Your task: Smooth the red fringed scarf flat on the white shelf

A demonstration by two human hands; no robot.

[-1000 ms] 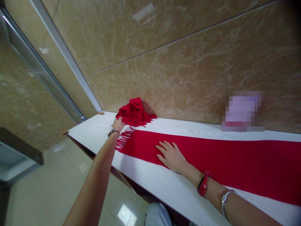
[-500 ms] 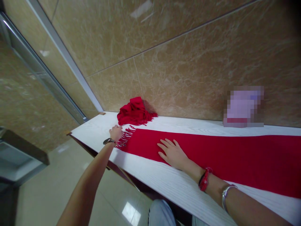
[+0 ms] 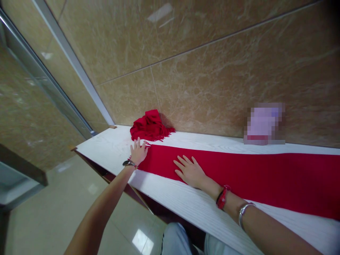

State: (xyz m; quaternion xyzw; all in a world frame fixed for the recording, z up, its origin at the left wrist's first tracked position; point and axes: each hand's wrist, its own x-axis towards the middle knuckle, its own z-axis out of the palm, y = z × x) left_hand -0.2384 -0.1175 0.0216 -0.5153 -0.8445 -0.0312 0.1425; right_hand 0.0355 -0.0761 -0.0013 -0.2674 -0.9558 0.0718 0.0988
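A red scarf (image 3: pixel 247 173) lies spread flat and lengthwise, running out of view at the right. My left hand (image 3: pixel 139 153) rests with fingers spread over its fringed left end and hides most of the tassels. Farther right, my right hand (image 3: pixel 190 171) lies flat on the cloth near its front edge, fingers apart. Neither hand grips anything. Just beyond my left hand sits a crumpled red fringed cloth (image 3: pixel 151 127), bunched up against the wall; it looks like a second scarf.
The white wood-grain tabletop (image 3: pixel 164 187) carries both red cloths and ends at the left. Behind it rises a brown marble-tiled wall (image 3: pixel 202 78). A blurred-out pinkish item (image 3: pixel 261 124) stands against the wall at right. Below is a shiny tiled floor (image 3: pixel 114 219).
My left hand has shifted right from the tips of the fringe onto the scarf's end, and its fingers have spread. My right hand stays flat on the scarf. The view has moved slightly.
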